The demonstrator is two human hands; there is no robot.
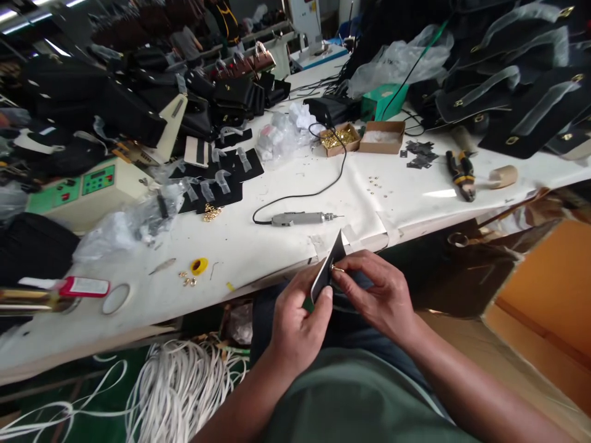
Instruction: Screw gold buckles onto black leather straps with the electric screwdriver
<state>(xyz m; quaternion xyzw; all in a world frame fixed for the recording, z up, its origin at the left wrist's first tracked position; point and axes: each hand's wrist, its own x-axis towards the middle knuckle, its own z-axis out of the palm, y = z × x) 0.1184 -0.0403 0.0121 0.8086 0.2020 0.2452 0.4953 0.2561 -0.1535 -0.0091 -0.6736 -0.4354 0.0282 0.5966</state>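
Note:
My left hand (302,311) grips a small black leather panel (329,266) between thumb and fingers, tilted on edge above my lap. My right hand (381,292) pinches a small gold-coloured metal piece (338,268) against the panel's right face; its exact kind is too small to make out. Just beyond the panel, a grey electric screwdriver (300,218) with a black cord lies on the white table (295,178). Several tiny gold fittings (373,183) are scattered to its right.
Pliers (460,175) lie at the right. Behind are a box of gold hardware (340,139) and a second cardboard box (381,136). Black bag parts (535,104) pile up on both sides. A large open carton (545,295) stands right of my lap; white cord (180,387) heaps below left.

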